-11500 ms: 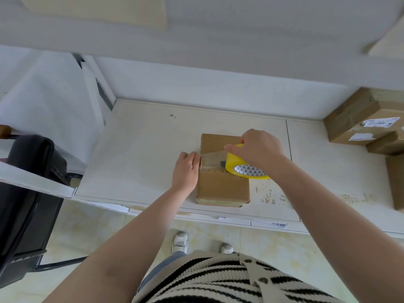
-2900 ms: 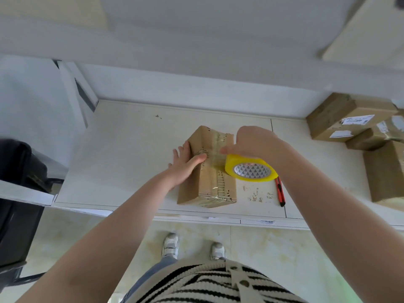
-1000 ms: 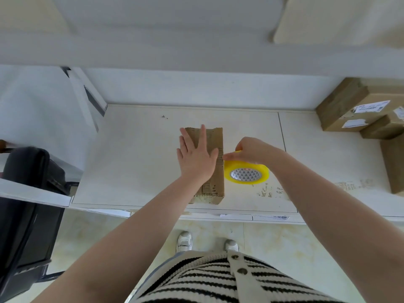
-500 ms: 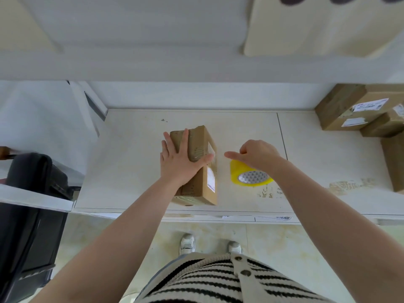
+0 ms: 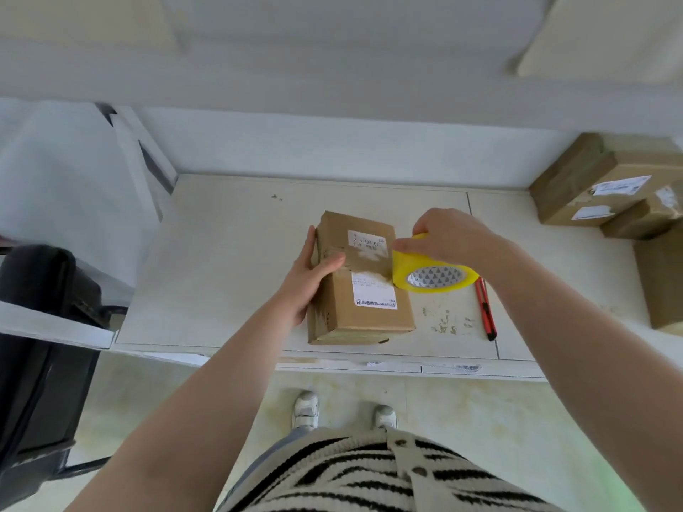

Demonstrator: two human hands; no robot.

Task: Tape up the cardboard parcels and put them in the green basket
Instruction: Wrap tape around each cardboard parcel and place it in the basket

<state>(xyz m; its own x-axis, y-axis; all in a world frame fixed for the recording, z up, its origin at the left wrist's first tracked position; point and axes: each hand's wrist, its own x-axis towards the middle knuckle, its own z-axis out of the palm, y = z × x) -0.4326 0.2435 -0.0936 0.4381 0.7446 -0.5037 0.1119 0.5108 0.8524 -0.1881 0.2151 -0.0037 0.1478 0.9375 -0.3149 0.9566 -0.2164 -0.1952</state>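
While the parcel lies flat on the table near its front edge, we judge it stiff, light and easiest held by its long sides. Our left hand grips its left side, thumb on top. Our right hand clasps the yellow tape roll at its right edge. Two white labels show; we read only "935 03". A red cutter lies just beside, more parcels far right.
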